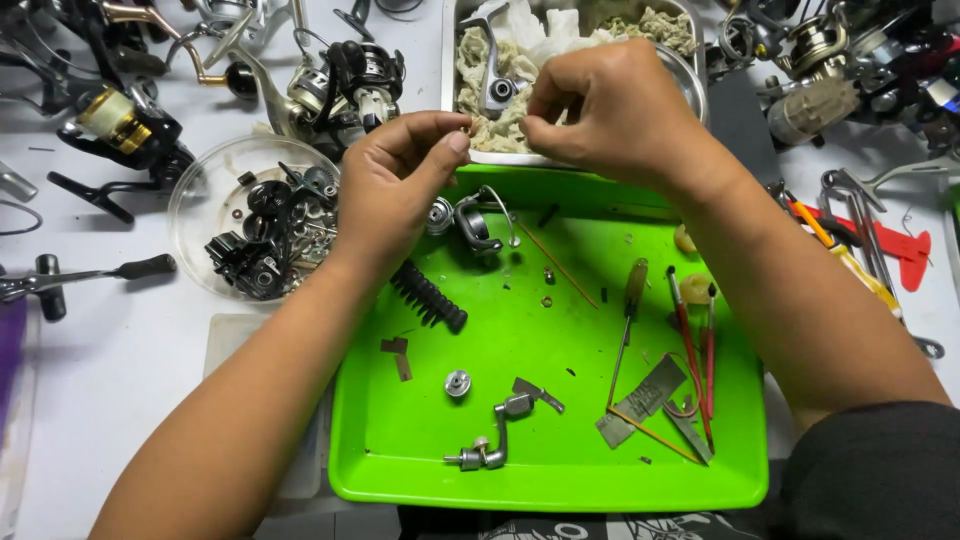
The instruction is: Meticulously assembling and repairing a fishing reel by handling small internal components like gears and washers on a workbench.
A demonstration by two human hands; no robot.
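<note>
Both raised over green tray (400,460) | left hand (395,190), right hand (610,110) pinching tiny part (466,131), perhaps metal

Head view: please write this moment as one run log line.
left hand: pinches small part | right hand: pinches same part | below: green tray | behind: metal tray

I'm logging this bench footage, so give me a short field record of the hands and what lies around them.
left hand: pinches a tiny part at its fingertips
right hand: fingertips meet the left's over the same tiny part
below hands: green tray with crank handle, black ribbed grip, screwdriver
behind: metal tray of rags
left side: clear bowl of dark parts
</note>
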